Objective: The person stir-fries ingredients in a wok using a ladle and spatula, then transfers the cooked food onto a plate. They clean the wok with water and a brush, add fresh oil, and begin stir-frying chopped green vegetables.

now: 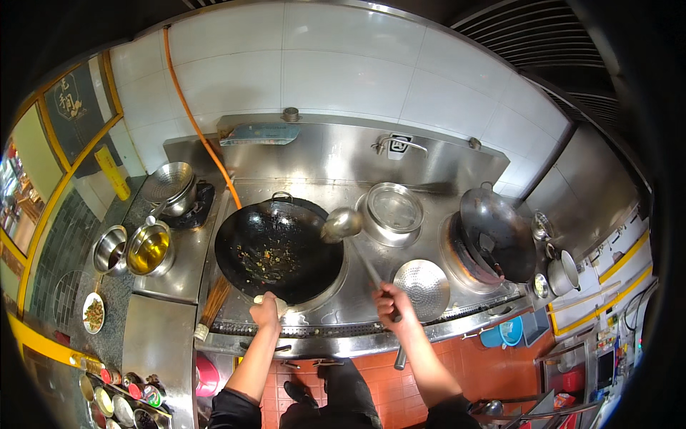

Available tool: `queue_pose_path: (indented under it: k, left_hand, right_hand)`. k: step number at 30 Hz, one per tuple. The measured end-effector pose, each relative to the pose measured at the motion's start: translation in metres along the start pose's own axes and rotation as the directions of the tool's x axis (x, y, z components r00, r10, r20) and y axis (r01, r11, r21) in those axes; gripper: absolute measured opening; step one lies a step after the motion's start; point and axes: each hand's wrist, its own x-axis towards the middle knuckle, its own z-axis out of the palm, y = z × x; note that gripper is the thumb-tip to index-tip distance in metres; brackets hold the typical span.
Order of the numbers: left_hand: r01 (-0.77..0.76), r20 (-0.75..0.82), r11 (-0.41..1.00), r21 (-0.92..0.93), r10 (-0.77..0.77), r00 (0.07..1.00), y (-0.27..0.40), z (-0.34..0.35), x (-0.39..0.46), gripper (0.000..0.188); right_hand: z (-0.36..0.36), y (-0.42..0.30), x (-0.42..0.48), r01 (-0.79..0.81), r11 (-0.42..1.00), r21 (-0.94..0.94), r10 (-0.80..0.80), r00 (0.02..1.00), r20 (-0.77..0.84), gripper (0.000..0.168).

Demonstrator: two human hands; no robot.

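A black wok [316,268] sits on the left burner, with small chopped food bits [265,263] scattered over its bottom. My left hand [265,313] grips its near edge through a folded pale cloth [280,305]. In my right hand [395,308] is the handle of a steel ladle [345,221]. The ladle's bowl hangs by the wok's right rim; whether it touches the rim, I cannot tell. Just right of my right hand, a perforated skimmer [423,287] lies on the steel stove top.
To the left stand a pot of yellow oil [151,248], a steel bowl [102,252] and a plate of food [94,312]. A bamboo brush [215,300] leans left of the wok. A round basin [395,208] sits behind the ladle; another wok [498,230] is tilted on the right burner.
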Motion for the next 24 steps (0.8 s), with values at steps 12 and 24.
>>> queue_pose_path:
  k: [12, 24]
  left_hand:
    - [0.098, 0.229, 0.989, 0.111, -0.122, 0.966, -0.011, -0.029, -0.023, 0.045]
    - [0.587, 0.56, 0.809, -0.009, -0.483, 0.674, -0.159, -0.142, -0.112, 0.049]
  right_hand:
    - [-0.042, -0.059, 0.064, 0.304, 0.288, -0.908, -0.693, 0.721, 0.021, 0.011]
    - [-0.161, -0.26, 0.23, 0.613, -0.256, -0.747, -0.587, 0.516, 0.624, 0.012]
